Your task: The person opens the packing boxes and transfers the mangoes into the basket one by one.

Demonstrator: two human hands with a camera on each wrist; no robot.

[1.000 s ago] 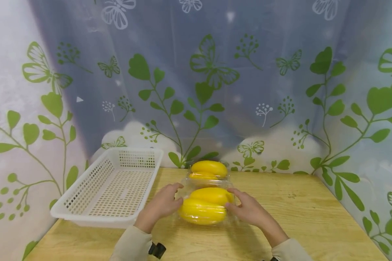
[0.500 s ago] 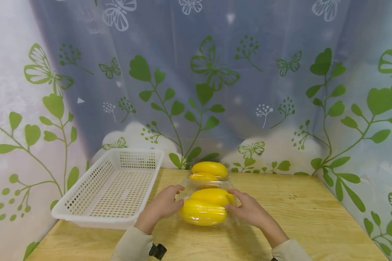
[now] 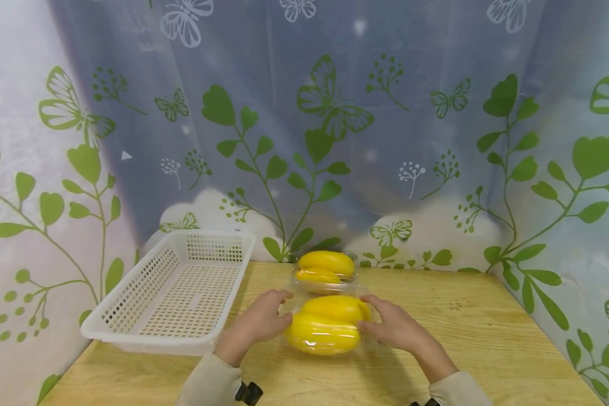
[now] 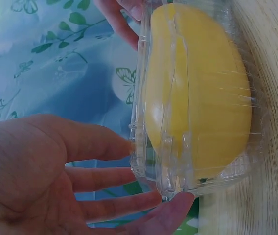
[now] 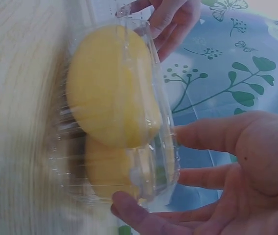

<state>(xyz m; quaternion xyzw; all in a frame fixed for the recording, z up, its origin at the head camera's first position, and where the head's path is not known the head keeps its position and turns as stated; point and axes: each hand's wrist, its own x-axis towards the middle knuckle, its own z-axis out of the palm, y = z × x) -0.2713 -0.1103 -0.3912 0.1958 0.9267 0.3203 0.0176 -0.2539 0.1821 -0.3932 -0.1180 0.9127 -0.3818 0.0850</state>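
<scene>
Two yellow mangoes (image 3: 325, 335) lie side by side in a clear plastic clamshell box (image 5: 172, 164), low over the table in front of me. My left hand (image 3: 259, 318) grips the box's left end, thumb at the top edge and fingertips at the corner in the left wrist view. At the opposite end my right hand (image 3: 393, 321) holds it the same way, one fingertip low on the wall in the right wrist view. Just behind stands a second clear box (image 3: 326, 288) with more yellow mangoes (image 3: 326, 263) inside.
To the left, a white perforated plastic basket (image 3: 195, 301) sits on the wooden table (image 3: 467, 338), close to my left forearm. A curtain (image 3: 355, 186) with leaves and butterflies hangs at the table's back edge.
Over the last half second both hands and the front box have shifted slightly right and towards me, widening the gap to the rear box. The basket has stayed put.
</scene>
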